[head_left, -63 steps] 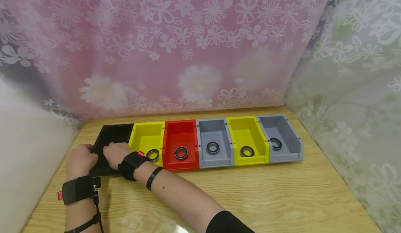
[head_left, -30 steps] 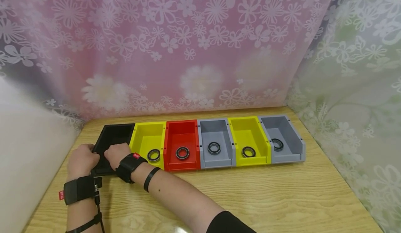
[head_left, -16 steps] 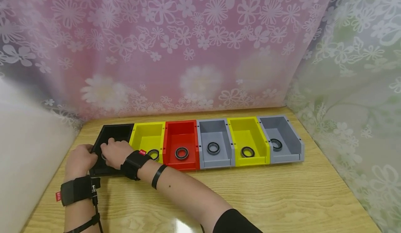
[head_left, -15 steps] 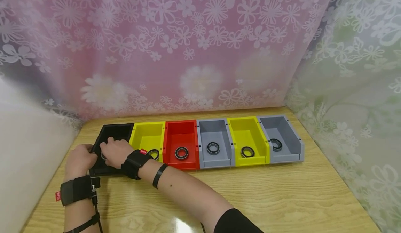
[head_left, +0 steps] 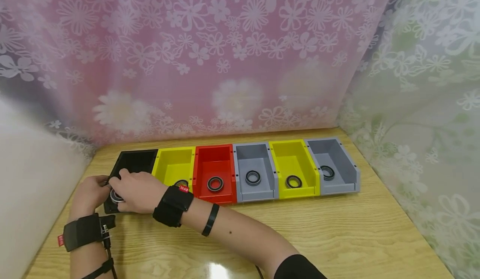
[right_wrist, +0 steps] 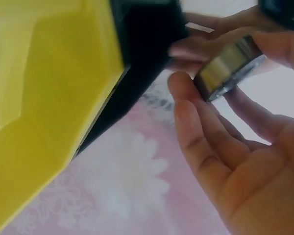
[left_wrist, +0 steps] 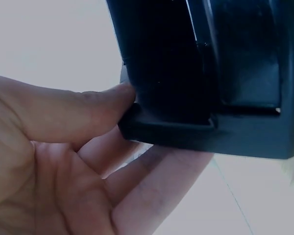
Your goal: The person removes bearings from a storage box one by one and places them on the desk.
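Lower left of the frame: right-hand grip [head_left: 138,191] pinching one ring bearing [head_left: 114,197]; left-hand grip [head_left: 88,195] pinching black bin [head_left: 136,160] by its edge. Apparent step: bearing pick-up; next move calls for steady fingers.

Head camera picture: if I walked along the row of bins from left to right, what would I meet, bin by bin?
Black storage bin, first yellow storage bin, red storage bin, first gray storage bin, second yellow storage bin, second gray storage bin.
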Demonstrator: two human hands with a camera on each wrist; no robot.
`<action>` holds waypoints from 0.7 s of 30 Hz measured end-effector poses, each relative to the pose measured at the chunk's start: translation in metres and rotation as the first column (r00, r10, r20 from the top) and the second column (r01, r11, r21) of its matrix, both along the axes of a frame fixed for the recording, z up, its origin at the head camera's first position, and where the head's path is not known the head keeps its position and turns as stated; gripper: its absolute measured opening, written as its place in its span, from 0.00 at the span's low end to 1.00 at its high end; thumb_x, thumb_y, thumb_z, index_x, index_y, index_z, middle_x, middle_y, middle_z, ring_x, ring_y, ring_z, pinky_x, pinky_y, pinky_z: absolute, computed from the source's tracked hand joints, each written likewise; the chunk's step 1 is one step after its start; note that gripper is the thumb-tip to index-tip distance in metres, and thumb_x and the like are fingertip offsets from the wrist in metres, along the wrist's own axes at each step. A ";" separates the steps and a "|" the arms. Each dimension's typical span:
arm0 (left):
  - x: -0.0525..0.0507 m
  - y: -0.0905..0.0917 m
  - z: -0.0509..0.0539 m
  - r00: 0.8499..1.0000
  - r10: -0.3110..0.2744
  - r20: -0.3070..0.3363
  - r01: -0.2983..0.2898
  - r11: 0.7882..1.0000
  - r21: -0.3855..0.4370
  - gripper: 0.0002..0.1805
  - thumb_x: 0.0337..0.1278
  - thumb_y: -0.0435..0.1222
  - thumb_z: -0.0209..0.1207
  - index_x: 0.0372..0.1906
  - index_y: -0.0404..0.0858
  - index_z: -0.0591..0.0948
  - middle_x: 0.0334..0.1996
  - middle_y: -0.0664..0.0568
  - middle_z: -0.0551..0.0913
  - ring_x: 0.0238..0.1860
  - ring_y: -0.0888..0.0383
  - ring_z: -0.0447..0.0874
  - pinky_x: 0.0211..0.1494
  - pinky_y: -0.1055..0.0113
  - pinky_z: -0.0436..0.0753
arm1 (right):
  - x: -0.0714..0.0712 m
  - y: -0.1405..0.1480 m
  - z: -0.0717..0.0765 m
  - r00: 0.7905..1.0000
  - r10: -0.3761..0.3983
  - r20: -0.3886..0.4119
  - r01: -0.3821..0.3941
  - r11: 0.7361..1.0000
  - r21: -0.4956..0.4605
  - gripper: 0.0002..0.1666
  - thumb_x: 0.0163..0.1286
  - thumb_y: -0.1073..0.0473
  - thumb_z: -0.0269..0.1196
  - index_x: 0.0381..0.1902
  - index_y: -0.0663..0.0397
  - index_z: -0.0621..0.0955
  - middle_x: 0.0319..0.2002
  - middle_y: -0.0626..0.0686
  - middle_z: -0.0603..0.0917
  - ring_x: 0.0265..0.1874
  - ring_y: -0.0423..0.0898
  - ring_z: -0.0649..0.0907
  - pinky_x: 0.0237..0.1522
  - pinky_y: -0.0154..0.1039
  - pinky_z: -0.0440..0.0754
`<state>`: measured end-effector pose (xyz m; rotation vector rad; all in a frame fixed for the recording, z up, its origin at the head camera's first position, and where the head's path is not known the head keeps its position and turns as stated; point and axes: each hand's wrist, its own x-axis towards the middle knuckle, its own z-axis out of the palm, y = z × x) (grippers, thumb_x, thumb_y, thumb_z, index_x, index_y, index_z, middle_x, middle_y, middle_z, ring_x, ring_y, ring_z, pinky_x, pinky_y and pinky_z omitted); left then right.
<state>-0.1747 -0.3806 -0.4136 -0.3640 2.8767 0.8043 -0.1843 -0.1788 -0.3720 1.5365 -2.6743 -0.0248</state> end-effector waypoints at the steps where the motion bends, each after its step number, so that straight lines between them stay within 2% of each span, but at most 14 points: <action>1: 0.000 0.000 0.000 1.000 -0.002 0.000 0.002 1.000 0.001 0.30 0.71 0.34 0.50 0.68 0.14 0.64 0.60 0.18 0.72 0.58 0.20 0.71 0.56 0.33 0.74 | 0.004 0.002 -0.001 1.000 0.012 0.003 -0.012 1.000 0.009 0.35 0.72 0.35 0.64 0.70 0.40 0.72 0.52 0.43 0.75 0.32 0.32 0.76 0.35 0.23 0.74; 7: 0.001 -0.001 0.000 1.000 -0.010 0.003 0.010 1.000 0.018 0.29 0.73 0.33 0.50 0.68 0.14 0.63 0.60 0.17 0.71 0.61 0.19 0.68 0.61 0.30 0.69 | 0.024 0.014 -0.018 0.995 0.080 0.061 -0.083 0.995 0.046 0.31 0.71 0.37 0.66 0.66 0.39 0.74 0.46 0.41 0.74 0.29 0.31 0.74 0.31 0.22 0.73; 14: 0.002 -0.001 0.001 1.000 -0.013 0.021 0.012 0.999 0.038 0.30 0.75 0.34 0.49 0.71 0.16 0.61 0.63 0.16 0.67 0.62 0.18 0.65 0.61 0.28 0.68 | 0.034 0.020 -0.039 0.984 0.098 0.147 -0.112 0.990 0.089 0.29 0.71 0.39 0.67 0.64 0.40 0.76 0.44 0.41 0.75 0.28 0.31 0.75 0.30 0.22 0.74; 21: 0.003 0.001 0.003 1.000 -0.010 0.008 0.010 1.000 0.015 0.30 0.74 0.33 0.48 0.70 0.15 0.62 0.62 0.16 0.68 0.61 0.19 0.67 0.61 0.29 0.69 | 0.039 0.020 -0.058 0.984 0.107 0.141 -0.121 0.988 0.096 0.22 0.71 0.40 0.66 0.57 0.38 0.77 0.39 0.40 0.74 0.26 0.32 0.73 0.26 0.25 0.73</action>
